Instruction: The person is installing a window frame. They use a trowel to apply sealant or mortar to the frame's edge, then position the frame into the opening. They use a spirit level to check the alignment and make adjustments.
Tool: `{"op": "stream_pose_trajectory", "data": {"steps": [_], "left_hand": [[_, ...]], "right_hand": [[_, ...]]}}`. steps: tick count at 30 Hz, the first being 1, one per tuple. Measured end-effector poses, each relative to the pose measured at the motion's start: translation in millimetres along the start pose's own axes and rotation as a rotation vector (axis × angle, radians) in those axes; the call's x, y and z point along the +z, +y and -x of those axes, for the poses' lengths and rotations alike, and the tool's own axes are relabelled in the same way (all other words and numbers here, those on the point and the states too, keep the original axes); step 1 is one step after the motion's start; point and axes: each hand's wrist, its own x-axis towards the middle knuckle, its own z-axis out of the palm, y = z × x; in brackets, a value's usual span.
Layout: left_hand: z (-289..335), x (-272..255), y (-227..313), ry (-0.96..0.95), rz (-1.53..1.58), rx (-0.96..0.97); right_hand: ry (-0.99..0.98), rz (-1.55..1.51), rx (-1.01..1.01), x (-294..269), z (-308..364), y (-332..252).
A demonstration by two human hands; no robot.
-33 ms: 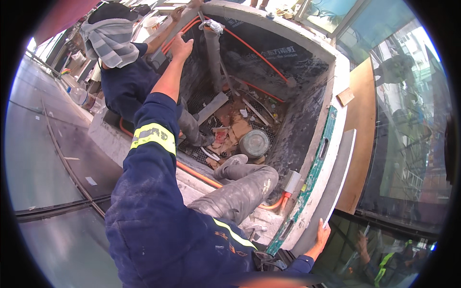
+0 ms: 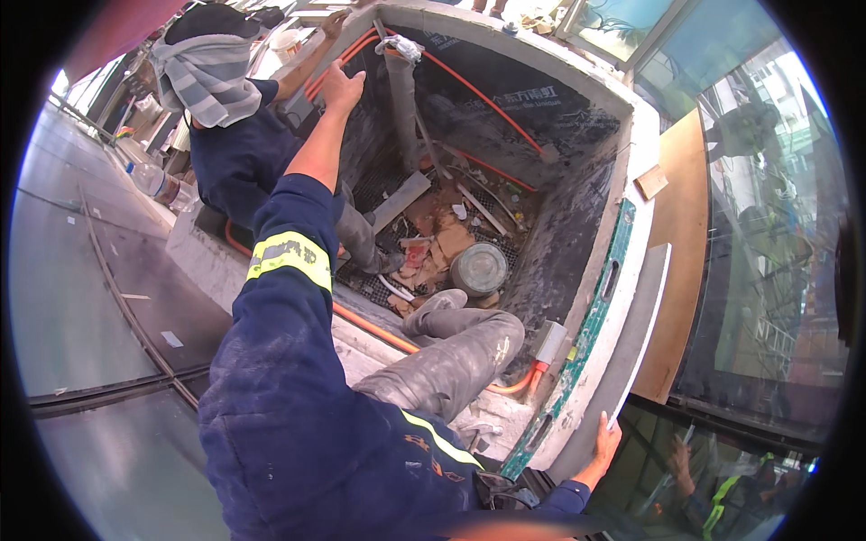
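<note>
The two hands are set well apart. In the foreground, the right hand (image 2: 598, 448) is clasped on the outer edge of a long grey slab (image 2: 621, 353), which lies along the concrete rim (image 2: 643, 153) of a pit. Just inside the slab, a green spirit level (image 2: 593, 316) rests on the same rim (its curve is due to the fisheye lens). Next come a small metal box (image 2: 549, 341) and, down on the littered floor, a round grey container (image 2: 479, 270). Farther off, the left hand (image 2: 341, 90) is raised near orange conduits (image 2: 359, 45) and a wrapped post (image 2: 401, 108); whether its fingers grip anything cannot be told. Beside it sits a co-worker (image 2: 239, 167) in dark clothing.
</note>
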Motion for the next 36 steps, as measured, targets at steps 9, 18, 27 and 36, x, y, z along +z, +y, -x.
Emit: {"op": "stream_pose_trajectory", "data": {"steps": [9,18,27,36], "left_hand": [[1,-7,34,0.104,-0.036,0.459],[151,-4,71,-0.426,-0.358,1.208],[248,-13,149,-0.718,-0.477,1.254],[607,124,329,-1.363,0.504,0.690]], "right_hand": [[-0.017,0.073,0.065,5,-13,-5],[0.027,-0.033,0.100,10,-9,-3],[0.095,-0.033,0.122,6,-4,1],[0.120,-0.071,0.110,8,-1,9]]}}
